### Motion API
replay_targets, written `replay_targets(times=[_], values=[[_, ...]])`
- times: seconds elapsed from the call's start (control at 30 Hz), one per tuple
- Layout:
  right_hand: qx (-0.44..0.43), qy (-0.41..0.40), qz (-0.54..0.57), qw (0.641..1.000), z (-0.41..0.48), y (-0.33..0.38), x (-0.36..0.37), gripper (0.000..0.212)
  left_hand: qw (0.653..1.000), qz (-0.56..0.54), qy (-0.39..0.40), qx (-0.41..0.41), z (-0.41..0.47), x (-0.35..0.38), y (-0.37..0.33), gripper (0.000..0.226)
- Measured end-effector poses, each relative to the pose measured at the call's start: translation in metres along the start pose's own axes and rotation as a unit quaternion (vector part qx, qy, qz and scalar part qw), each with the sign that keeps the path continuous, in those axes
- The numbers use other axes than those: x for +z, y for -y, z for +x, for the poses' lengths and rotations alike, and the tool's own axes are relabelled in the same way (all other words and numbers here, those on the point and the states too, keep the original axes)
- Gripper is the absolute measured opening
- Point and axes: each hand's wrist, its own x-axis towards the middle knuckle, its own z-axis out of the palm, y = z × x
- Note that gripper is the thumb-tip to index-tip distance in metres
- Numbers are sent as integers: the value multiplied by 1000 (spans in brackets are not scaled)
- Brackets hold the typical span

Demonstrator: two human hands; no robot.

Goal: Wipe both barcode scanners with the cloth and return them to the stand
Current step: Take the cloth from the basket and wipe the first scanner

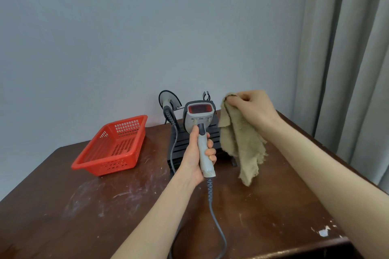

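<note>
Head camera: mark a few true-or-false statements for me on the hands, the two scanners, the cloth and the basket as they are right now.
1. The left hand grips a scanner by its handle. True.
2. Nobody holds the cloth. False: the right hand pinches its top and it hangs down.
3. The other scanner is up on the stand. True.
4. The cloth covers the held scanner's red window. False: the window is bare, and the cloth hangs to its right.
5. The red basket holds a scanner. False: nothing shows inside it.
</note>
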Motion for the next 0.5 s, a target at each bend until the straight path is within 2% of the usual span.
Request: replay_targets(times=[0.1,0.17,0.37,0.5], values=[[-110,25,-120,986,-9,3,16,38,1000,4,-2,-6,-1,4,2,40],[-131,29,-190,972,-12,-1,24,38,1000,-1,-7,-12,-2,6,2,41],[-182,55,-185,964,-17,13,40,23,999,28,-16,-11,-3,10,4,40],[-191,48,-255,946,-16,16,34,18,999,30,-20,-1,-5,10,1,41]])
